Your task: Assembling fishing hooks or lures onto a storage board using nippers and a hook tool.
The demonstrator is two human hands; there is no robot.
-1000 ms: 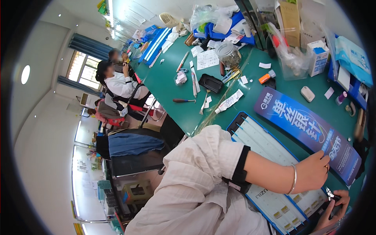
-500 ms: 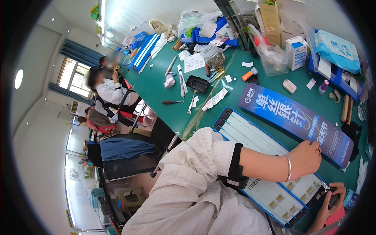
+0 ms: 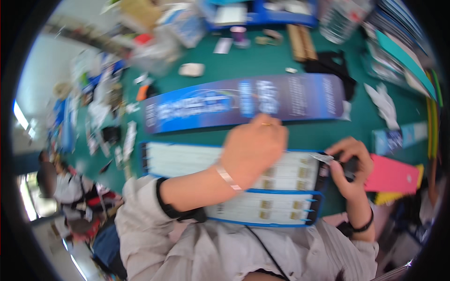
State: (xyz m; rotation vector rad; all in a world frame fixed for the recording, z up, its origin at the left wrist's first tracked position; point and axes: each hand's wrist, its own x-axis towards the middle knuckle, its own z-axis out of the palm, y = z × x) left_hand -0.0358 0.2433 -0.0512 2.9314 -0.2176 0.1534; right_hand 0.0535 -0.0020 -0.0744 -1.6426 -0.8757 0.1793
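Observation:
My left hand (image 3: 255,147) hovers over the far half of a long, blue-edged flat case (image 3: 183,157). Its fingers are pressed together, and whatever they pinch is too small or hidden to make out. The case lies unfolded in two pale halves, with small gold-coloured pieces (image 3: 265,215) in rows toward its right end. At that end, my right hand (image 3: 354,164) is closed around black-handled pliers (image 3: 324,158), their metal jaws over the case's dark end. A long blue and purple box (image 3: 309,96) lies just beyond the left hand's fingertips. Motion smears the picture.
A crumpled white tissue (image 3: 383,107), a light blue packet (image 3: 412,135) and a pink sheet (image 3: 391,174) lie to the right. Farther back are a dark cloth (image 3: 335,70), wooden blocks (image 3: 301,42) and a blue tray (image 3: 255,19). Another person (image 3: 70,185) sits far left.
The view has swung to the right, so the case and box now lie nearly level across the middle. Both hands keep about the same places at the case; the pliers stay in the right hand.

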